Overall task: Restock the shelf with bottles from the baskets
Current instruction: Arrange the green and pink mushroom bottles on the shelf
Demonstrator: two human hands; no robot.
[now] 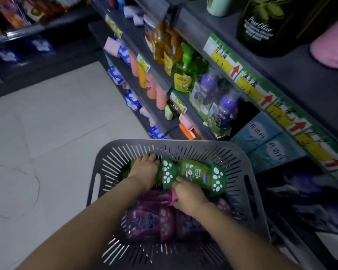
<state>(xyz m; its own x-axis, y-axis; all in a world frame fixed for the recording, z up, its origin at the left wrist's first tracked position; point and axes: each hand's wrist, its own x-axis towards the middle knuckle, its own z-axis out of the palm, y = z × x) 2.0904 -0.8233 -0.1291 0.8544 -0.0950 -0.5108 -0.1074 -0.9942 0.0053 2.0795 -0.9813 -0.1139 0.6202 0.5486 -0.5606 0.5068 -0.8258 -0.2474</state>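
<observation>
Plastic and glossy, a green plastic bottle with a white paw-print cap lay on its side in the grey slotted plastic basket, which stood on the floor by the dark store shelf. The left hand curled over the green bottle's body. The right hand pinched the pink neck of a purple bottle lying nearer the person. Both bottles looked stiff, full and fairly heavy, with slick rounded sides. A grasp round the waist or just under the cap seemed surest.
</observation>
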